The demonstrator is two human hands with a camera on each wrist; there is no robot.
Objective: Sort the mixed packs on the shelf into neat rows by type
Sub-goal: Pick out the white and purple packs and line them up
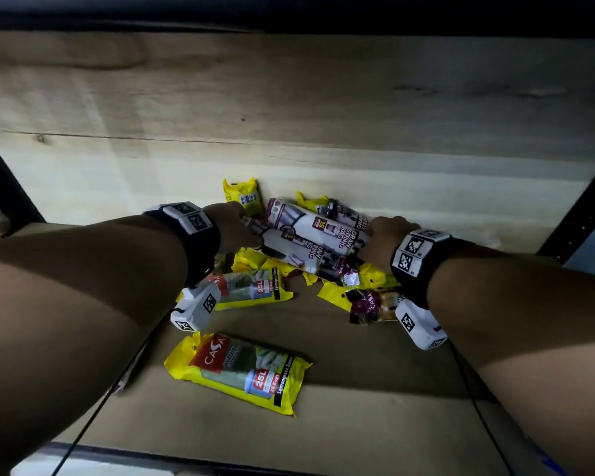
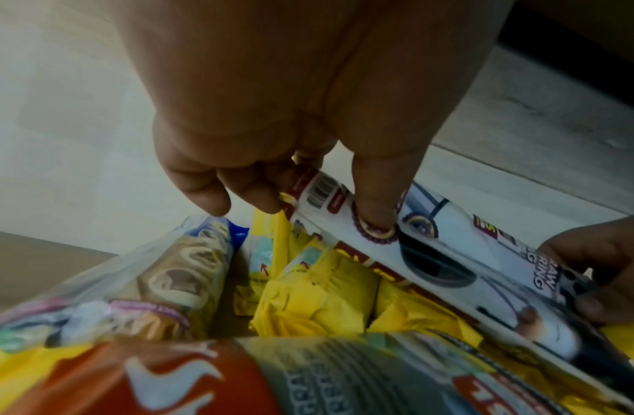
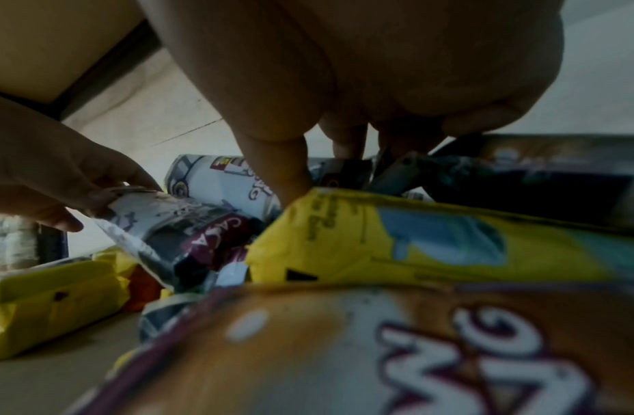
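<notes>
A bundle of white drawstring-bag packs (image 1: pixel 310 235) lies on top of a mixed pile at the back of the shelf (image 1: pixel 358 389). My left hand (image 1: pixel 248 231) grips the bundle's left end, thumb on top (image 2: pixel 374 207) and fingers under the barcode end of a white pack (image 2: pixel 443 252). My right hand (image 1: pixel 375 243) grips the right end, its fingers (image 3: pixel 289 174) curled onto a white pack (image 3: pixel 219 182). Yellow lemongrass packs lie under the bundle (image 1: pixel 251 286), behind it (image 1: pixel 243 197) and alone at the front (image 1: pixel 241 369). A brown and purple pack (image 1: pixel 371 305) lies below my right wrist.
The pale wooden back wall (image 1: pixel 289 97) stands right behind the pile. Black shelf posts frame the left (image 1: pixel 0 180) and right (image 1: pixel 584 214) sides. A dark front edge (image 1: pixel 186 458) runs below my arms. A clear pack with brown contents (image 2: pixel 180 269) lies left of the yellow ones.
</notes>
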